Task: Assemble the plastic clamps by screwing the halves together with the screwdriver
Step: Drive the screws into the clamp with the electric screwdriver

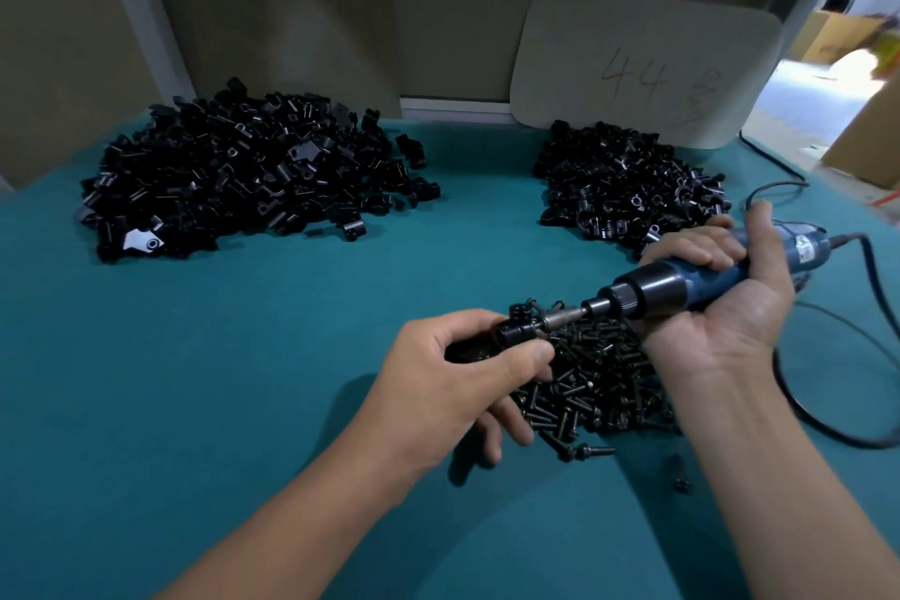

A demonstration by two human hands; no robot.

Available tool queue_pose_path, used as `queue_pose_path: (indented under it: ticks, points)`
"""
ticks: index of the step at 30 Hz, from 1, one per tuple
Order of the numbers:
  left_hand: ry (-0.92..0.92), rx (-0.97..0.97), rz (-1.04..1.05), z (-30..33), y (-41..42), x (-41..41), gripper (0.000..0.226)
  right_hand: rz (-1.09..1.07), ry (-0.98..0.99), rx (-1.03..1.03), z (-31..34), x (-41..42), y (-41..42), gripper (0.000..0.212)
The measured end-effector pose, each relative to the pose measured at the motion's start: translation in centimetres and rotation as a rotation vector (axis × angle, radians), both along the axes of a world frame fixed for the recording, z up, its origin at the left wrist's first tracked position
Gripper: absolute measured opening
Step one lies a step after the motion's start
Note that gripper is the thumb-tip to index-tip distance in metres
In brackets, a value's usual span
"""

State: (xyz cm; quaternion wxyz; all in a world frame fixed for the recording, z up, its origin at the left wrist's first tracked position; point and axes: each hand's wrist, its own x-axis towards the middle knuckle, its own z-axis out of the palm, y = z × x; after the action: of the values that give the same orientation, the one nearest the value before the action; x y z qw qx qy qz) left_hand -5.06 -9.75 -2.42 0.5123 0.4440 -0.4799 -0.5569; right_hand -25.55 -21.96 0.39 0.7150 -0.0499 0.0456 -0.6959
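Teal bench: left hand pinches black clamp; right hand grips electric screwdriver, bit against clamp.

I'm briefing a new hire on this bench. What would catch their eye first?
Centre front, the right hand grips a blue electric screwdriver, its bit at a black clamp pinched by the left hand, above a screw pile. Two heaps of black parts flank the far green table.

You work at a table covered in teal cloth. On it lie a big heap of black clamp halves far left, a smaller heap far right, loose black screws near you, and a black cable at right.
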Motion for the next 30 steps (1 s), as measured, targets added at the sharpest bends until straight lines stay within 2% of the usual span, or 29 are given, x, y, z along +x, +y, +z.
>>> queue_pose_path:
  ticks: [5,9,15,22,30]
  points:
    - [-0.078,0.014,0.130,-0.28,0.04,0.00,0.027,0.001,0.026,-0.004,0.07,0.31,0.00,0.026]
    - [-0.142,0.002,0.185,-0.20,0.17,-0.27,0.027,-0.005,0.045,0.008,0.17,0.37,0.12,0.026]
    - [-0.145,0.004,0.210,-0.04,0.29,-0.47,0.027,-0.012,0.041,0.035,0.22,0.43,0.24,0.026]
    - [-0.228,-0.070,0.259,0.10,0.50,-0.44,0.024,-0.001,0.033,0.042,0.24,0.56,0.19,0.026]
    - [-0.312,-0.096,0.250,0.18,0.68,-0.66,0.018,0.006,0.038,0.040,0.01,0.60,0.14,0.026]
